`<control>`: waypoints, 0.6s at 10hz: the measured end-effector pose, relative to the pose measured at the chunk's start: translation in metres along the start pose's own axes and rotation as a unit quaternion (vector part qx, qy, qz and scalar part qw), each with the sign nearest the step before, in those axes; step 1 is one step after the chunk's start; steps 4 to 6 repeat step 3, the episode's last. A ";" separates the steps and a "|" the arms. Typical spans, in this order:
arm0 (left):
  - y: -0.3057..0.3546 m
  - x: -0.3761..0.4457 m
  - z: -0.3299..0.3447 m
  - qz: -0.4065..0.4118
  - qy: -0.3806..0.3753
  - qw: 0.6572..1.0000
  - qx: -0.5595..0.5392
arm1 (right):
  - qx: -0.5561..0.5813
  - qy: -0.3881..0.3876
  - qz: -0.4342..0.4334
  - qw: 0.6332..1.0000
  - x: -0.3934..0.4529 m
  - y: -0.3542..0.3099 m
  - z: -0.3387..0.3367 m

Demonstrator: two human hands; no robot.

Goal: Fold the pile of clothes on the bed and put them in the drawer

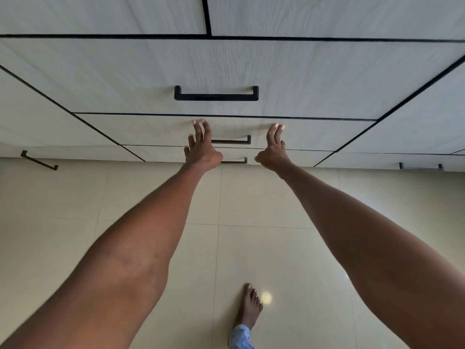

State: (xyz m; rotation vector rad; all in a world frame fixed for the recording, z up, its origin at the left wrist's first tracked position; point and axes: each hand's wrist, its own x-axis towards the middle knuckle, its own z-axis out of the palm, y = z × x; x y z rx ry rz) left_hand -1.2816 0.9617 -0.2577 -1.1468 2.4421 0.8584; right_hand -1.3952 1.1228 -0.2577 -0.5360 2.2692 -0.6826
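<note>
From the head view, both arms reach straight out toward a pale wood-grain cabinet; the left hand (201,144) and the right hand (274,144) lie with fingers straight and spread, fingertips (202,122) pressed flat against the front of the drawer (156,129); neither grip holds anything. The drawer front sits flush with its neighbours, so it looks closed or all but closed; the step in hand reads as pushing the drawer home, near the end of a put-away trip. No clothes and no bed appear anywhere in this view; whether garments are inside the drawer cannot be told.

The drawer's own dark handle (232,140) lies between the two hands, at about 3 o'clock from the left hand and 9 o'clock from the right; a larger handle (216,94) on the drawer above sits at 12 o'clock; a smaller one (235,161) below sits near the wrists at 6 o'clock. A bare foot (249,306) stands on the tiled floor (75,222) at 6 o'clock of the frame.

The next move probably calls for releasing the press, turning back to the bed for another garment if any remain.
</note>
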 end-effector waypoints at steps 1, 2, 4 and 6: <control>0.003 -0.001 -0.007 0.014 -0.008 1.000 0.025 | -0.025 -0.003 0.008 1.000 -0.004 0.005 -0.009; 0.005 -0.018 -0.018 0.039 0.019 0.997 0.067 | -0.052 0.025 0.045 0.997 -0.018 0.000 -0.016; 0.001 -0.055 -0.025 0.086 0.091 0.989 0.074 | -0.099 0.098 -0.005 0.990 -0.049 -0.024 -0.007; 0.001 -0.055 -0.025 0.086 0.091 0.989 0.074 | -0.099 0.098 -0.005 0.990 -0.049 -0.024 -0.007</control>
